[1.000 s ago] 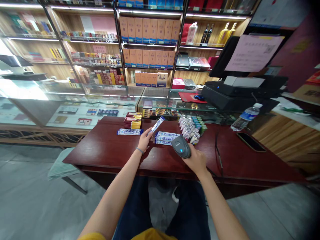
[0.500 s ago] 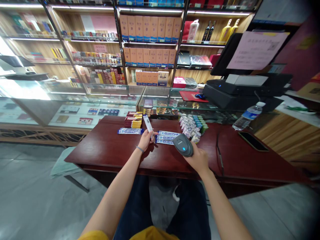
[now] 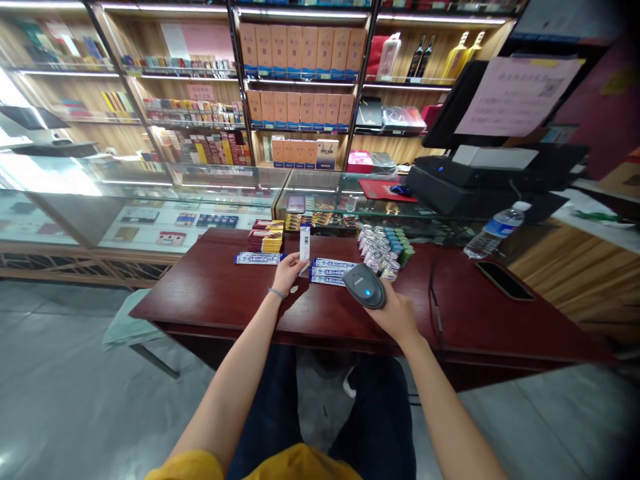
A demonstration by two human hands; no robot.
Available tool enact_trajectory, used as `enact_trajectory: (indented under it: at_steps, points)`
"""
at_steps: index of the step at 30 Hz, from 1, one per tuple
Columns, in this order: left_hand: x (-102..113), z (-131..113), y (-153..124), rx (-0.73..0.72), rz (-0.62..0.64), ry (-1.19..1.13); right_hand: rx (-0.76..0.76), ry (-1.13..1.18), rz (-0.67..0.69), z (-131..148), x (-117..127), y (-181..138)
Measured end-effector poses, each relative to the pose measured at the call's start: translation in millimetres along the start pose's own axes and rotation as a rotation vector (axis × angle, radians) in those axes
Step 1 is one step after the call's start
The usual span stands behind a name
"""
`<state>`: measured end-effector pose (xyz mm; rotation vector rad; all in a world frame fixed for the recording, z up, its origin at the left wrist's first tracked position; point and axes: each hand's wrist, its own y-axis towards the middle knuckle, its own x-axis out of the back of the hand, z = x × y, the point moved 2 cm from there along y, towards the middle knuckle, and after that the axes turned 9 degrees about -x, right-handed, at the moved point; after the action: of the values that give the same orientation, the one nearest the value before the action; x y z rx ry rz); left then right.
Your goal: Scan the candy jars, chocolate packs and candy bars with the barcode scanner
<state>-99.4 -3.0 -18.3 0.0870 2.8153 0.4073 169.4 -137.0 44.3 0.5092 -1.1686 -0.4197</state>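
Observation:
My left hand [image 3: 289, 272] pinches the lower end of a slim white packet [image 3: 305, 241] with a barcode on the side facing me; the packet stands nearly upright. In my right hand [image 3: 397, 310] is a dark grey barcode scanner [image 3: 364, 285] with a blue light, its head pointing left towards the packet. Between the hands, several blue-and-white packets [image 3: 331, 271] lie side by side on the dark red table [image 3: 210, 293]. One more blue-and-white packet row [image 3: 259, 258] lies to the left, in front of stacked red and yellow packets [image 3: 265, 237].
Several small bottles or jars [image 3: 377, 250] stand at the table's back. To the right are a water bottle [image 3: 497, 230], a phone [image 3: 504, 281] and a black cable [image 3: 436, 310]. A glass display counter [image 3: 200, 183] borders the far edge; a stool [image 3: 131, 320] stands at left.
The white packet has turned from a leftward lean to nearly upright, and my left hand has shifted slightly left. My right hand keeps the scanner in almost the same place.

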Motion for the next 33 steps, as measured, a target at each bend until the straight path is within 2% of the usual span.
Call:
enact_trajectory:
  at_steps: [9,17,24,30,33]
  points:
    - [-1,-2,0,-0.112,0.093,0.214,-0.034,-0.03,0.049,2,-2,-1]
    - [6,5,2,-0.137,0.03,0.332,-0.004,0.013,0.105,-3,-5,-2]
    - [6,5,2,-0.134,0.029,0.287,-0.066,0.01,0.081,-2,-4,-2]
    - [3,1,0,-0.065,-0.007,0.173,-0.039,-0.029,0.045,-1,-3,-1]
    - [10,-8,4,-0.076,-0.031,0.172,-0.031,-0.043,0.032,-3,-2,1]
